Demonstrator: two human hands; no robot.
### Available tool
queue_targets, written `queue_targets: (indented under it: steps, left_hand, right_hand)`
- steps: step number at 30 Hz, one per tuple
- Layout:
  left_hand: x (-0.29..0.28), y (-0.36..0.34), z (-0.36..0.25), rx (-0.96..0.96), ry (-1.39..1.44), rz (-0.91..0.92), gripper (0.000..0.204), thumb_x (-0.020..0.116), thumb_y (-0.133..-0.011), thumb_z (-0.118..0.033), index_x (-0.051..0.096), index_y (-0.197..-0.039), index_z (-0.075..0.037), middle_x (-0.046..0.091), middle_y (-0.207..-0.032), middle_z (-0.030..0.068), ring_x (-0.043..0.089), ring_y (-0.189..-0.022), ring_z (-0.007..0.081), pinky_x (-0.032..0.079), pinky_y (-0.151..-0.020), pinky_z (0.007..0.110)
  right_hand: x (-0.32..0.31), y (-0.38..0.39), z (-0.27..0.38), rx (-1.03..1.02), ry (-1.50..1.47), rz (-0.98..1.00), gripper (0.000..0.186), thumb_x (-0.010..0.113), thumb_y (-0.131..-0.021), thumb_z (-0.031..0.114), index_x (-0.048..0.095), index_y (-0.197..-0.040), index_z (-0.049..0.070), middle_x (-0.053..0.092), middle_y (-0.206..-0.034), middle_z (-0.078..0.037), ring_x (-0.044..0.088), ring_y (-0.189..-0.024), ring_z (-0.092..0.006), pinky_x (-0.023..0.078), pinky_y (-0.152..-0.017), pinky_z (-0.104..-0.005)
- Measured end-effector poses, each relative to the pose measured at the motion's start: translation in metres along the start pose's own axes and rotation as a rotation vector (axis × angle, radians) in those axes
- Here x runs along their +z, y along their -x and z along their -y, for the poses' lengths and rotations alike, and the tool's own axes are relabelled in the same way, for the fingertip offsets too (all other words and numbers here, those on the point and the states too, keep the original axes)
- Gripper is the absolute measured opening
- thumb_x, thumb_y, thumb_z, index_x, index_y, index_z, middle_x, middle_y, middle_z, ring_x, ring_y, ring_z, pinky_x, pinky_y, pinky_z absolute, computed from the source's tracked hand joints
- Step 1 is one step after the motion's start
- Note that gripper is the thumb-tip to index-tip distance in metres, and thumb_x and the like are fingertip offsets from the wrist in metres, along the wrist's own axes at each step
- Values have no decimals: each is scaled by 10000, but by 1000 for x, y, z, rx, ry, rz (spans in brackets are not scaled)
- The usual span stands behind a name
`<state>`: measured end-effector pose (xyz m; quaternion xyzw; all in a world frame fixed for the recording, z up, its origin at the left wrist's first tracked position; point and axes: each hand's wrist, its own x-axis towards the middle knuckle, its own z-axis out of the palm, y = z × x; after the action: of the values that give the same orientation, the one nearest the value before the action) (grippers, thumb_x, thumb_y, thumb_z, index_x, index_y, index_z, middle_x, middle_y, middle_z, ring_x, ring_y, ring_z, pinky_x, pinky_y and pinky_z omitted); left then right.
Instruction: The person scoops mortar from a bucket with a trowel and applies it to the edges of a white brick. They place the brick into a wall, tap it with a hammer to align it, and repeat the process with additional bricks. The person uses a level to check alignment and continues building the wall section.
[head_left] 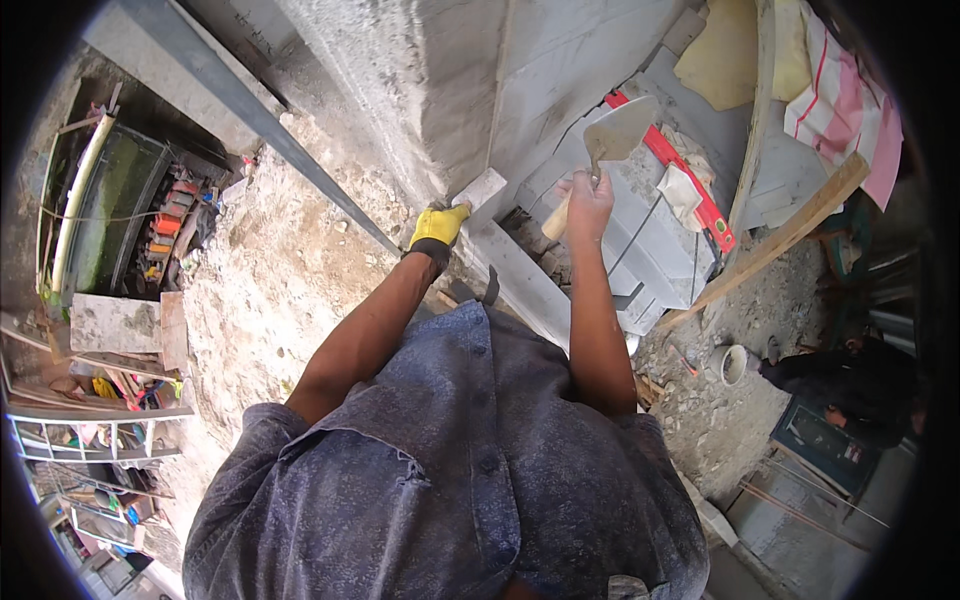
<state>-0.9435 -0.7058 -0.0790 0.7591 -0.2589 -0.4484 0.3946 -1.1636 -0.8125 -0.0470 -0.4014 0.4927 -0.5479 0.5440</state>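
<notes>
By the wall (458, 90), one left hand (438, 226) closed around one block (482, 188), one right hand (588, 203) around one trowel (619, 132).

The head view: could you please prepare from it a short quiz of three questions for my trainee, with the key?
1. Which grip wears the yellow glove?
2. What does the right grip hold?
A) bucket
B) trowel
C) brush
3. True or false: the level on the right side of the picture is red.

Key: 1. The left grip; 2. B; 3. True.
</notes>
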Motion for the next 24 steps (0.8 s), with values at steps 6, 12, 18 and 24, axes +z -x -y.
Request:
queue_targets:
  steps: [6,12,18,24]
  left_hand:
    - [1,-10,9,-58,-57,-35,677,753,-783,-499,688,-1155,63,718,-1079,285,700,-1061,386,528,-892,430]
    - [-1,7,-4,-48,-158,-50,680,734,-799,-543,709,-1127,53,735,-1031,253,704,-1041,351,525,-858,420]
    - [-33,-10,52,-13,-1,155,501,694,-846,-421,709,-1094,14,726,-940,208,684,-883,329,517,-795,414]
    - [-25,14,74,244,-623,487,558,598,-897,-456,686,-1204,2,696,-1212,213,649,-1158,379,494,-987,433]
  right_hand:
    - [37,14,-27,178,79,182,390,748,-901,155,573,-1215,3,678,-1043,-71,661,-750,-144,553,-604,-300]
    - [62,21,-54,197,170,208,508,794,-866,129,513,-1273,16,653,-1072,-88,665,-772,-184,566,-613,-343]
    - [63,24,-52,258,165,178,585,776,-870,126,459,-1353,34,641,-1102,-120,666,-796,-229,569,-645,-372]
    - [-18,23,-53,234,94,11,621,724,-900,104,403,-1422,6,595,-1223,-154,635,-1030,-262,560,-797,-439]
